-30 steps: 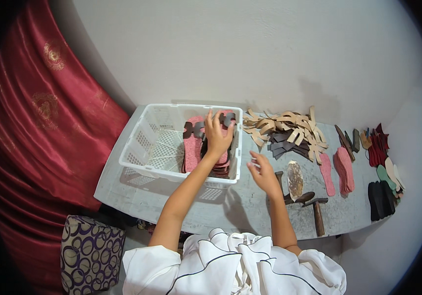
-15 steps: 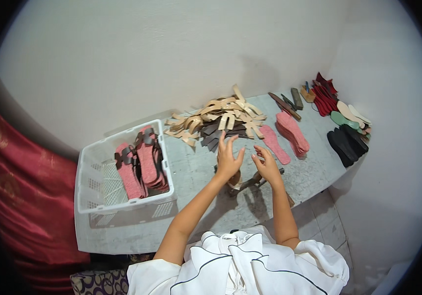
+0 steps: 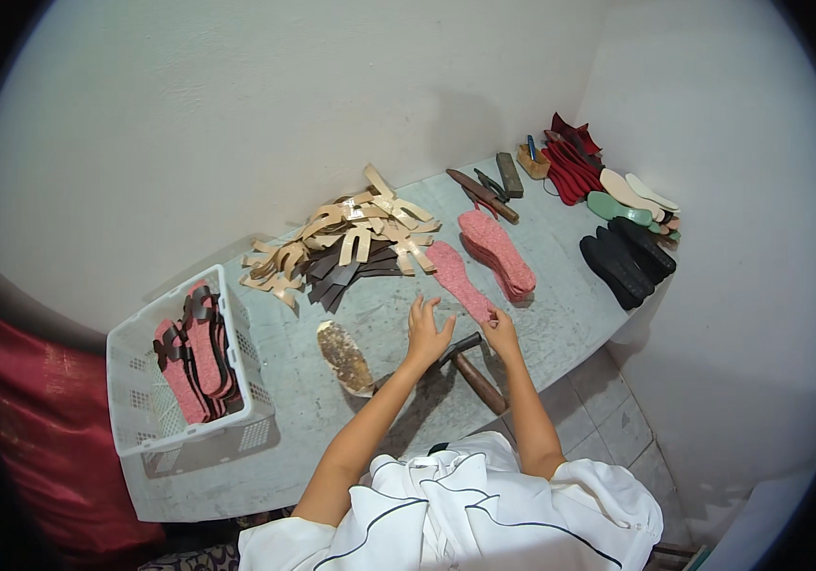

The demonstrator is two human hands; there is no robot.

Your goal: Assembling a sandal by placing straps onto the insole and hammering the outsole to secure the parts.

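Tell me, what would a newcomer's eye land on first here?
Probably the pink insoles: a thick stack right of the picture's middle, and a single pink insole just left of it, its near end at the person's right hand. Next, perhaps, the jumbled heap of tan straps by the wall, and the white basket at left, holding pink soles with dark straps.

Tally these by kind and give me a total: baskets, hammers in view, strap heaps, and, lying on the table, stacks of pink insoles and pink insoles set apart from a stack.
White plastic basket: 1
Hammer: 1
Strap heaps, beige heap and dark heap: 2
Stack of pink insoles: 1
Separate pink insole: 1
Total: 6
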